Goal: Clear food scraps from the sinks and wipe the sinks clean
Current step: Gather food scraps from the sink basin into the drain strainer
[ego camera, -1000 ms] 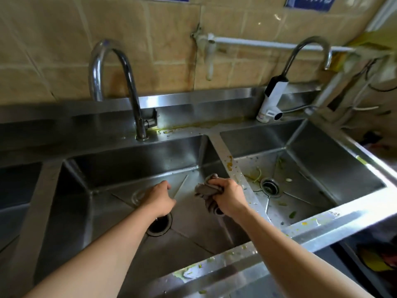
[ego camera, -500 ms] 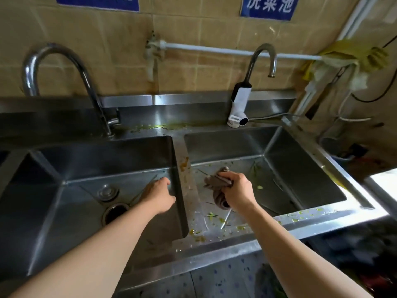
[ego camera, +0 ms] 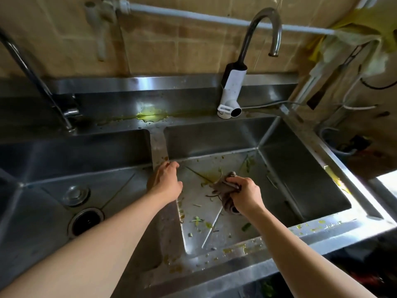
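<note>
Two steel sinks sit side by side. The right sink (ego camera: 300, 168) has green food scraps (ego camera: 198, 220) and yellowish smears scattered over its floor. My right hand (ego camera: 245, 194) grips a bunched grey-brown cloth (ego camera: 223, 187) over the middle of that sink's floor, covering the drain. My left hand (ego camera: 166, 181) rests on the divider (ego camera: 158, 145) between the sinks, fingers curled loosely at its edge, holding nothing. The left sink (ego camera: 53, 151) shows an open drain (ego camera: 86, 220) and a metal plug (ego camera: 75, 194) beside it.
A tap with a white heater body (ego camera: 232, 91) stands behind the right sink, a chrome tap (ego camera: 34, 78) behind the left. A yellow-green puddle (ego camera: 151, 115) lies on the back ledge. Scraps dot the front rim (ego camera: 311, 227). Yellow gloves (ego camera: 365, 35) hang at the upper right.
My right hand has carried the cloth from the left sink into the right sink. My left hand moved from the left sink's floor up onto the divider. The view shifted right.
</note>
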Demonstrator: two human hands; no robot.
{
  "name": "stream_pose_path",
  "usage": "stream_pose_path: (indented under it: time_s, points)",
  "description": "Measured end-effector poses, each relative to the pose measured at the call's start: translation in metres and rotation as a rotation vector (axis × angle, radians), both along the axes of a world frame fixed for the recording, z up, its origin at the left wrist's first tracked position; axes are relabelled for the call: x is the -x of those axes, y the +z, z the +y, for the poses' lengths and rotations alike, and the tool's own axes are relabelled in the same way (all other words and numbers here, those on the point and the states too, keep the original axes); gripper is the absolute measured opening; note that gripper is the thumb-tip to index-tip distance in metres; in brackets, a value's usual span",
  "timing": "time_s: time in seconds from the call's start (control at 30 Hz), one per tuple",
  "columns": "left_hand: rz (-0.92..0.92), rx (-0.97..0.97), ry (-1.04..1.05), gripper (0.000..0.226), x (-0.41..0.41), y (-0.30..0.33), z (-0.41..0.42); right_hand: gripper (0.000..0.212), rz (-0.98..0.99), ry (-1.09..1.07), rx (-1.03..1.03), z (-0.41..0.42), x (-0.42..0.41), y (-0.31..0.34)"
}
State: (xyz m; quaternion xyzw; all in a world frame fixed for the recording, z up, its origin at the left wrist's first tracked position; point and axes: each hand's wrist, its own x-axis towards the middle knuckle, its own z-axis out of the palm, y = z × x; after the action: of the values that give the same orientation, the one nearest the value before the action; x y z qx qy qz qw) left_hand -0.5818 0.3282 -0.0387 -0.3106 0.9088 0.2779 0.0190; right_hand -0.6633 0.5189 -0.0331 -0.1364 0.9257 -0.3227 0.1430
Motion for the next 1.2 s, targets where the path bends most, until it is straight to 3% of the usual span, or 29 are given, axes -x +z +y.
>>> stream_pose_path:
  time_s: [0.37, 0.63, 0.93, 1.1, 1.2]
  points:
    - [-0.024, -0.079, -0.067, 0.052, 0.063, -0.034, 0.015, 0.044, -0.06, 0.001, -0.053, 0.001, 0.082, -0.03]
    - [-0.199, -0.105, 0.084, 0.06, 0.116, -0.082, 0.057, 0.041, -0.099, 0.098, -0.128, 0.053, 0.181, -0.071]
    - [-0.35, -0.077, 0.151, 0.065, 0.175, -0.152, 0.073, 0.027, -0.094, -0.027, -0.033, 0.072, 0.301, -0.14]
    - [-0.418, -0.031, 0.172, 0.072, 0.197, -0.195, 0.059, 0.041, 0.082, 0.024, -0.217, 0.059, 0.355, -0.187]
    - [-0.483, -0.042, 0.194, 0.075, 0.198, -0.215, 0.049, 0.05, 0.075, 0.133, -0.264, 0.054, 0.365, -0.215]
